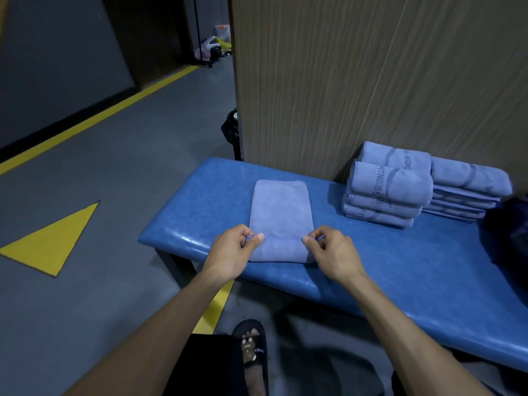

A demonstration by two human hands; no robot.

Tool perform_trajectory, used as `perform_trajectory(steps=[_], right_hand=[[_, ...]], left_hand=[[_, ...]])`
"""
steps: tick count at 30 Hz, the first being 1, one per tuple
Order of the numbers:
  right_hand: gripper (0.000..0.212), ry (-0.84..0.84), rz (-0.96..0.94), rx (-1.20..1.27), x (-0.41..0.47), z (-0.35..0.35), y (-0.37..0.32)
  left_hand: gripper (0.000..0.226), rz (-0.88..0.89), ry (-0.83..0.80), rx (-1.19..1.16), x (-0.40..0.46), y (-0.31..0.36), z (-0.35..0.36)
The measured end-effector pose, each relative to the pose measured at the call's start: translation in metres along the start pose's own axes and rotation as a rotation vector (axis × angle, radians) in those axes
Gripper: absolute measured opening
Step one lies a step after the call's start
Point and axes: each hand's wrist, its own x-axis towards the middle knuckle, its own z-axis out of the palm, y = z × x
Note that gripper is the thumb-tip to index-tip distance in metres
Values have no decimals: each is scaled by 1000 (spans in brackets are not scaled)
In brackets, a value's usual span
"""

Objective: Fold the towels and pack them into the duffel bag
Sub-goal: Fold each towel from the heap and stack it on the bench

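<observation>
A blue-grey towel (281, 208) lies lengthwise on the blue padded bench (200, 201), folded into a narrow strip. Its near end is turned up and over. My left hand (233, 251) pinches the left corner of that hemmed edge between thumb and fingers. My right hand (331, 251) pinches the right corner the same way. A stack of folded blue towels (390, 192) with dark lettering sits further right on the bench, and a second flatter stack (468, 192) lies beside it. The dark duffel bag (511, 224) shows only partly at the right edge.
A wood-grain partition (371, 81) stands right behind the bench. Grey floor with yellow lines and a yellow triangle (54, 241) spreads to the left. A black bag (231, 130) leans at the partition's corner. My sandalled foot (253, 355) is below the bench's front edge.
</observation>
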Motion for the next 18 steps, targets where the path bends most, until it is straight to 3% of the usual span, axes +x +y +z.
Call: perform_trajectory(steps=[5, 9, 14, 18], right_hand=[[24, 13, 44, -69, 3, 1, -2], [24, 64, -31, -229, -6, 2, -9], [12, 295, -386, -390, -9, 6, -7], [9, 292, -656, -579, -5, 10, -2]], left_hand=[[37, -47, 21, 90, 4, 4, 2], [29, 9, 70, 221, 2, 6, 3], [5, 311, 108, 241, 3, 1, -4], [20, 495, 56, 311, 7, -10, -12]])
